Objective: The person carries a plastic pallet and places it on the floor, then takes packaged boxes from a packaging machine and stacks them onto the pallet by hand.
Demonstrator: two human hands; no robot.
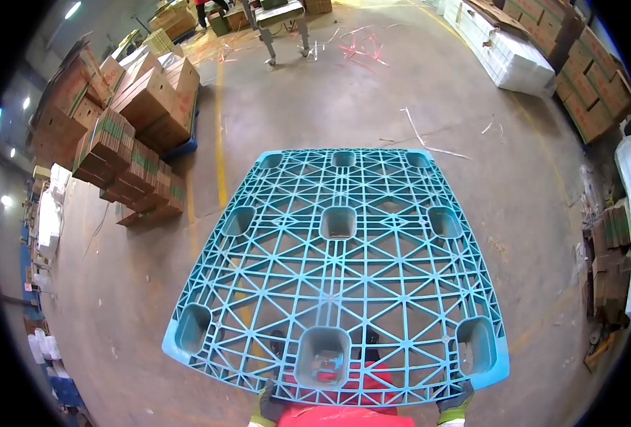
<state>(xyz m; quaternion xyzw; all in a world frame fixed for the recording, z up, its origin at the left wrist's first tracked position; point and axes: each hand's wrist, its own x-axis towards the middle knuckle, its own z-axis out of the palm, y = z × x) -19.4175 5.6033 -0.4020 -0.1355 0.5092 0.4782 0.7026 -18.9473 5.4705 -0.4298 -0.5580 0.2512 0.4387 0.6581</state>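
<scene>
Far L: stack of flat cardboard [130,167], w/ big boxes [155,107] just behind it, stacked on a blue base [182,146]. Next, a yellow floor line [221,142] runs fwd and passes under the pallet's L side, as seen from above.

L hand [271,404], gloved, is clamped on the near edge of the pallet, L of mid; fingers partly hidden, so exact grip n/a.

Pallet [331,297], light-blue plastic lattice, is dead centre, in front of the body, flat side spread out fwd. Near edge is up at the red clothing [344,417]; floor shows thru the gaps. Can't tell if the far edge is off the floor or touching.

R hand [455,400], also gloved, is clamped on the same near edge, close to the R corner. Hands well apart.

Beyond the far edge, R of centre, a white strip [416,132] lies on the floor. Far R: white wrapped stack [518,64], then more boxes [593,92].

Step in hand, prob.: moving the pallet by hand. Next move calls for both hands firm, edge level, corners clear of the side stacks, feet clear of the strip.
</scene>
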